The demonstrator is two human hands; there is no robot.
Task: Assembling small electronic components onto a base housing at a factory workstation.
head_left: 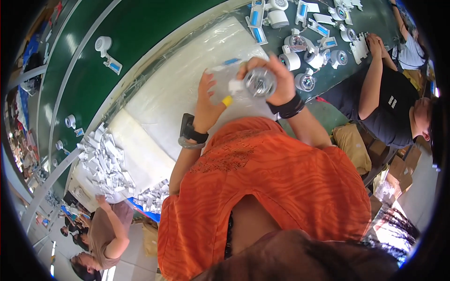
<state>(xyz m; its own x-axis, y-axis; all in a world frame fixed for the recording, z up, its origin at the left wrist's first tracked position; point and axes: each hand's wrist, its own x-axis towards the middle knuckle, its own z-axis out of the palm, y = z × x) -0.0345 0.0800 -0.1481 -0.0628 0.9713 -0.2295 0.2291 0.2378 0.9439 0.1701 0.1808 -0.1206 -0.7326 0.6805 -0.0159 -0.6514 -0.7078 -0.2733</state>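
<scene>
My right hand [281, 80] is closed around a round unit with a clear, shiny front [260, 83], held above a white plastic-covered pad [159, 103]. A small white block [236, 86] juts from the unit's left side. Beyond it, a pale plate with a blue strip [231, 61] is partly blurred; whether it is joined to the unit I cannot tell. To the left, my left hand [208, 104] is open, its fingers apart and nothing in them. A yellow cover [227, 100] wraps its thumb tip, close to the white block.
Several white round units [300, 43] and blue-striped plates lie on the green table [187, 18] at far right. One unit [103, 44] sits on the green surface at left. White parts [105, 161] are heaped at lower left. Co-workers sit at right [375, 98] and lower left [110, 225].
</scene>
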